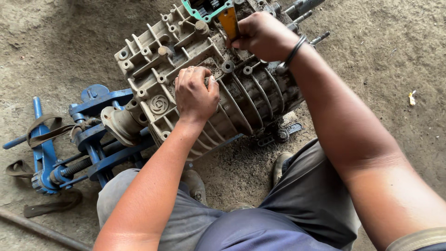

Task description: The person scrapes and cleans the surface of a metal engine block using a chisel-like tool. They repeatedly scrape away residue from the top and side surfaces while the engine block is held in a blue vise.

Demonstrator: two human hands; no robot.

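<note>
A large cast-metal gearbox housing (209, 79) lies on the dirt floor (69, 42), its pale grey surface dull, grimy and ribbed. Long parallel fins run along its rounded right part, while the left part is a blocky grid of webs, bolt bosses and round holes. A small spiral emblem is cast into the near left face.

The left hand (195, 95) rests palm down on the middle of the housing, fingers curled together over a rib edge, pressing on the metal rather than wrapped around anything. The right hand (262, 35) is at the far end of the housing, fist closed around the orange handle of a tool (229, 21) (its working end is hidden, so its kind cannot be told). A dark band (295, 50) circles that wrist. Just beyond the tool, a thin green gasket (197, 13) outlines an opening on the housing's far face.

To the left, the housing's tapered snout points toward a blue-painted steel jack frame (88, 139) with a threaded rod and flat bars, chipped and dusty. Worn brown webbing straps (44, 130) loop over it and trail on the floor. A dark rod (37, 227) lies at the near left edge.

Nearest the camera are grey trousers (302, 195), and scuffed shoes (195, 183) planted close against the housing. A small yellowish scrap (411, 97) lies far off to the right on the sandy floor.
</note>
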